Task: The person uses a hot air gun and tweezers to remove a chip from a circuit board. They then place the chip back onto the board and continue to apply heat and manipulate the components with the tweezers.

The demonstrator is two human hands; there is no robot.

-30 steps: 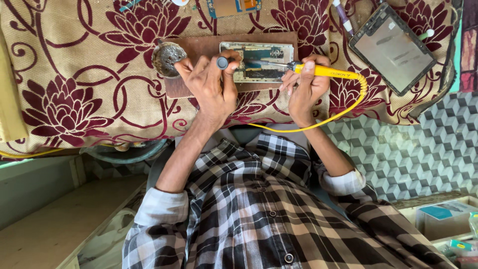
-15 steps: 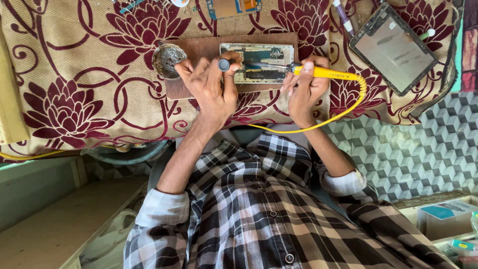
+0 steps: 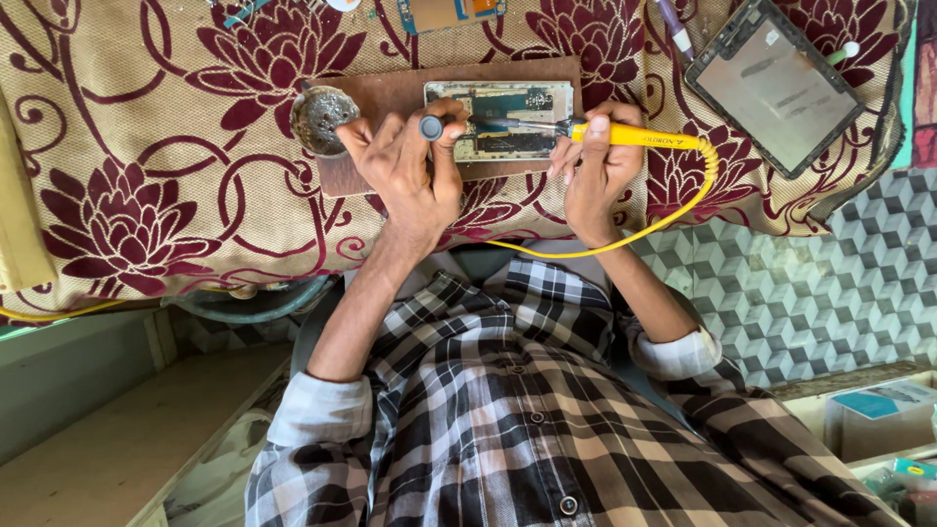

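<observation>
Where the brown board [image 3: 390, 98] lies on the flower-patterned cloth [image 3: 146, 195], an opened phone [image 3: 500, 119] rests on it with its inner parts showing, near the middle top of the head view. The right hand [image 3: 597, 171] has its grip closed around a yellow-handled soldering iron [image 3: 625, 136], whose metal tip points left across the phone. The left hand [image 3: 410, 171] has its fingers closed on a thin dark tool [image 3: 434, 127] with a round grey end, held over the phone's left edge; the two tools meet above the phone. A yellow cord [image 3: 673, 210] runs from the iron's handle, loops right and curves back under the right wrist. Just left of the left hand, a small round metal tin [image 3: 322, 119] sits at the board's corner. To the upper right, well apart from the hands, a tablet [image 3: 776, 86] lies tilted on the cloth, with a pen-like stick [image 3: 675, 27] beside it. A small circuit board [image 3: 451, 13] lies at the top edge. The person wears a checked shirt [image 3: 527, 410], sleeves rolled. The surface under the cloth is hidden.
</observation>
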